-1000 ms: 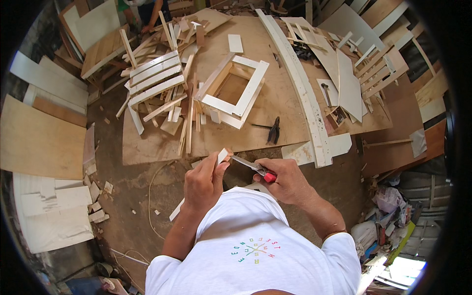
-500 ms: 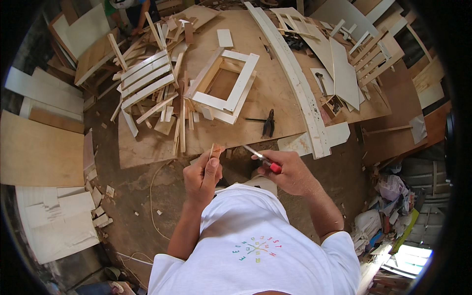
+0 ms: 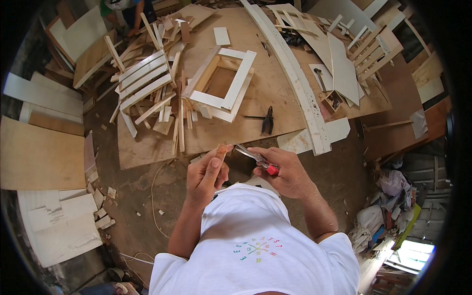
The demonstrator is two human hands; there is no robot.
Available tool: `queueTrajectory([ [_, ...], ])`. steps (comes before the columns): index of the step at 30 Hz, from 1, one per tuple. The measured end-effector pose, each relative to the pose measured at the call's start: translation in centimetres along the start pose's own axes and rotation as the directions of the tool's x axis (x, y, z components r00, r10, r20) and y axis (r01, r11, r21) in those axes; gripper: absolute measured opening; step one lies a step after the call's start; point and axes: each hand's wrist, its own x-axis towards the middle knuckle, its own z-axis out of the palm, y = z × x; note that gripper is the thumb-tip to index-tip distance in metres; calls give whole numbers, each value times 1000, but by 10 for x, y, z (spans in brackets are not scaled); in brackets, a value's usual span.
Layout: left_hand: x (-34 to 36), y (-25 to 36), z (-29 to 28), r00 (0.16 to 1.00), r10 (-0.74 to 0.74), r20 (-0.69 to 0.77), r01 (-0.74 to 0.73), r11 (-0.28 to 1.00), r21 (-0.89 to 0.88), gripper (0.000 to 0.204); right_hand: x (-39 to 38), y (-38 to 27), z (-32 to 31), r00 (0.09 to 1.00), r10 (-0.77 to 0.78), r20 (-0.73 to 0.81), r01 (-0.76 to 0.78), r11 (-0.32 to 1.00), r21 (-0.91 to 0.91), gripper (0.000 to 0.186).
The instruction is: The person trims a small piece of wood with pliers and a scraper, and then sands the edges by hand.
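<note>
In front of me, large brown board (image 3: 287, 110). On it I see white rectangular frame (image 3: 241, 78); black pliers (image 3: 267, 120) lie between frame and long white beam (image 3: 290, 73). More to left, slatted wooden piece (image 3: 145, 77) upon heap of loose sticks (image 3: 155, 109). Right of beam, hammer (image 3: 320, 78) just beside small open box (image 3: 328, 106). At my left, plywood sheet (image 3: 42, 152); on floor, thin cable (image 3: 153, 196), curved. Beyond heap, other person (image 3: 132, 14), partly visible.

Bright patch (image 3: 414, 255) blows out btm R (rim dark, distorted).
</note>
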Motion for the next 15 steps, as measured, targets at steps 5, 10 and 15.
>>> queueTrajectory([
  [5, 3, -8, 3, 998, -16, 52, 18, 999, -47, 53, -3, 4, 5, 999, 47, -23, -46, 998, 33, 49],
  [10, 12, -17, 8, 994, 7, 105, 0, 998, -68, 54, -4, 13, -1, 997, 76, -22, -75, 997, 22, 51],
  [15, 29, -24, 22, 992, 35, 123, -30, 998, -48, 53, 0, 30, -12, 994, 97, -48, -92, 991, 101, 52],
])
